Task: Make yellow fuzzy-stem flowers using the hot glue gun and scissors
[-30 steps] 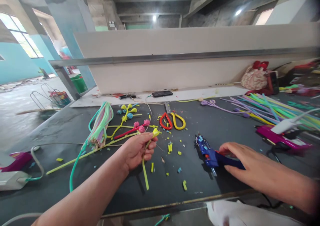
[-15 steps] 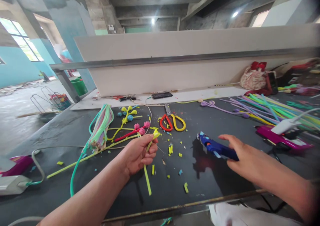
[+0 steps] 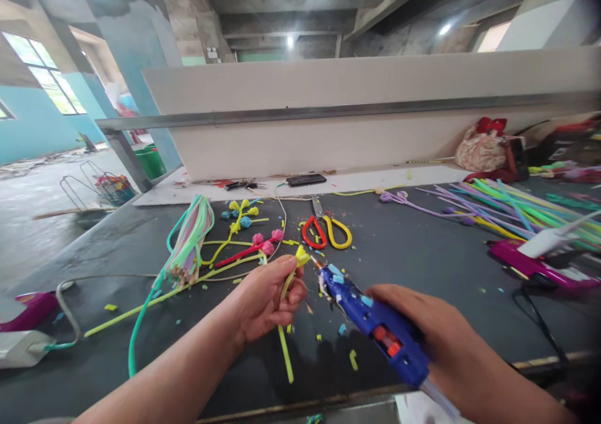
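Note:
My left hand point(image 3: 265, 299) is closed on a yellow-green pipe cleaner stem point(image 3: 284, 342), whose curled yellow tip point(image 3: 301, 257) sticks up above my fingers. My right hand point(image 3: 434, 336) grips a blue glue gun point(image 3: 370, 320) with a red trigger. The gun is lifted off the table and its nozzle points at the curled tip, almost touching it. Small coloured scraps stick to the gun's body.
On the dark table point(image 3: 422, 255) lie red and yellow scissors point(image 3: 326, 231), a bundle of pastel pipe cleaners point(image 3: 190, 236), bud stems point(image 3: 244, 214), cut scraps, long loose stems point(image 3: 516, 208), a magenta glue gun point(image 3: 535, 264) and a phone point(image 3: 305, 179).
My right hand lifted the blue glue gun from the table and carried it left to the stem's tip. My left hand stayed nearly still with the stem.

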A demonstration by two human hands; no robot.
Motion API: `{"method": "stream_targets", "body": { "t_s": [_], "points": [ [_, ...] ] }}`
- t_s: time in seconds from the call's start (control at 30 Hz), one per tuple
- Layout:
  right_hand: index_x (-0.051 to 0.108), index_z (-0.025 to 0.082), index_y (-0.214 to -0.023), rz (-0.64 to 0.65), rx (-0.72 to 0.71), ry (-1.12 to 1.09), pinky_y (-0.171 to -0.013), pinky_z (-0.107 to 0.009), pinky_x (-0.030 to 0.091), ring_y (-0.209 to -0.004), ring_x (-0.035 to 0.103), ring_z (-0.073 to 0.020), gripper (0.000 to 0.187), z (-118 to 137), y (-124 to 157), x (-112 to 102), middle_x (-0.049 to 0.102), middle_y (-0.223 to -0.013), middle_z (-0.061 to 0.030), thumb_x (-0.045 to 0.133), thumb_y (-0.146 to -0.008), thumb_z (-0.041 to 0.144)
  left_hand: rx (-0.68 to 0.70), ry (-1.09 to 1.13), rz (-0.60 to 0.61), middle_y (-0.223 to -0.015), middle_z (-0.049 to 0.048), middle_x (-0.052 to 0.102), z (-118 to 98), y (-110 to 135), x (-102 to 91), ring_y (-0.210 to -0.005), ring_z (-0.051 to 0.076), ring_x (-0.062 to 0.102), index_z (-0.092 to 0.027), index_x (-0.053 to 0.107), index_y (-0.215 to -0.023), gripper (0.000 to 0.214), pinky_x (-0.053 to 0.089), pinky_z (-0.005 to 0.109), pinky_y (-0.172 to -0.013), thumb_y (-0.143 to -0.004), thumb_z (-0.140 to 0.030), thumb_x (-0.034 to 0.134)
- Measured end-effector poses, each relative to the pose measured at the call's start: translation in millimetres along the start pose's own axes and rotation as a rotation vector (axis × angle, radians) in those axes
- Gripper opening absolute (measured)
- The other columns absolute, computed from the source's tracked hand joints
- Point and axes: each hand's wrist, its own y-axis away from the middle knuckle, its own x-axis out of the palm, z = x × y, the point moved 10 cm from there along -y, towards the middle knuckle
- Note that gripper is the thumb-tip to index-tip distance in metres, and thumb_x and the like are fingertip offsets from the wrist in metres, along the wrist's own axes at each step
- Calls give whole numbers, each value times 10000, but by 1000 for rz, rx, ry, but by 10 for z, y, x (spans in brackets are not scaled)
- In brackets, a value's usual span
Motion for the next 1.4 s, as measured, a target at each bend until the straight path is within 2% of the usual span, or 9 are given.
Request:
{"method": "stream_targets", "body": {
  "t_s": [0.1, 0.27, 0.5, 0.63, 0.8, 1.0, 1.4],
  "points": [
    [597, 257, -887, -4, -39, 53, -602, -278, 494, -732, 674, -214, 192, 5, 13, 56, 715, -844, -53, 530, -724, 182, -1, 16, 27, -517, -43, 438, -5, 14, 44, -400, 41, 294, -184, 471, -833, 196, 158, 102, -325, -874, -374, 453],
    [582, 221, -898, 9, -115, 146, -564, -281, 465, -647, 639, -189, 153, 43, 28, 128, 687, -776, -64, 489, -782, 189, -4, 11, 16, -510, -40, 447, 24, 26, 58, -402, 41, 311, -177, 483, -807, 216, 145, 106, -333, -854, -387, 491],
    [539, 215, -861, 78, -63, 198, -602, -281, 447, -695, 610, -179, 75, -4, 14, 189, 601, -827, -52, 490, -810, 191, 2, -25, -1, -524, -41, 447, 17, 7, 53, -404, 39, 323, -176, 495, -804, 201, 142, 109, -335, -857, -370, 486],
    [519, 216, -821, 66, -46, 227, -578, -268, 431, -711, 609, -173, 63, -38, 6, 205, 576, -852, -50, 476, -849, 252, -7, -51, -24, -523, -46, 425, 14, 10, 61, -404, 37, 304, -178, 481, -773, 221, 128, 111, -336, -857, -383, 491],
    [506, 218, -790, 11, -57, 249, -556, -258, 413, -698, 600, -162, 109, -63, 6, 179, 569, -850, -45, 450, -871, 264, 24, -85, 0, -525, -47, 419, -10, 26, 94, -405, 35, 258, -186, 465, -780, 218, 125, 112, -345, -877, -381, 458],
    [507, 218, -711, -40, -59, 223, -551, -239, 408, -634, 578, -142, 145, -42, -2, 71, 572, -746, -25, 476, -853, 224, 73, -143, -6, -517, -54, 404, -58, 45, 98, -421, 40, 215, -195, 427, -797, 193, 113, 124, -364, -897, -361, 421],
    [524, 218, -676, -48, -15, 190, -530, -235, 387, -586, 555, -133, 163, -104, -19, 65, 568, -690, -14, 492, -833, 188, 131, -318, -113, -513, -62, 395, -138, 67, 107, -424, 47, 213, -204, 400, -764, 214, 113, 141, -371, -886, -378, 429]
  ]
}}
